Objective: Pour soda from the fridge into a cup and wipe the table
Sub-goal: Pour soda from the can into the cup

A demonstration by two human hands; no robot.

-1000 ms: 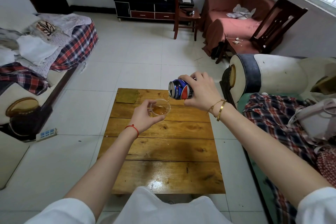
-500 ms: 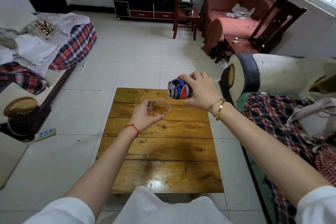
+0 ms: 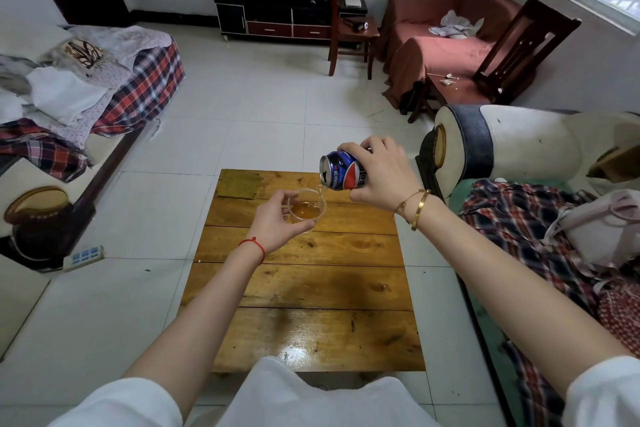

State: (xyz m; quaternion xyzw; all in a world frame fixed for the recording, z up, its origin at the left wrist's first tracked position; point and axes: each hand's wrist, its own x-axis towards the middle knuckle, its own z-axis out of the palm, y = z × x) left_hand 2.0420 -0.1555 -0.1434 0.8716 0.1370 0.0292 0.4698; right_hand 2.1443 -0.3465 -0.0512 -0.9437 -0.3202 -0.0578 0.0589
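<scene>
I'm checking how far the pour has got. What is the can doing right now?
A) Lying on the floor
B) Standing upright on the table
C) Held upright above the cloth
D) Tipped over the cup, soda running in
D: the right hand holds the can tipped on its side, and a thin stream falls from its mouth into the cup, held by the left hand above the table.
</scene>
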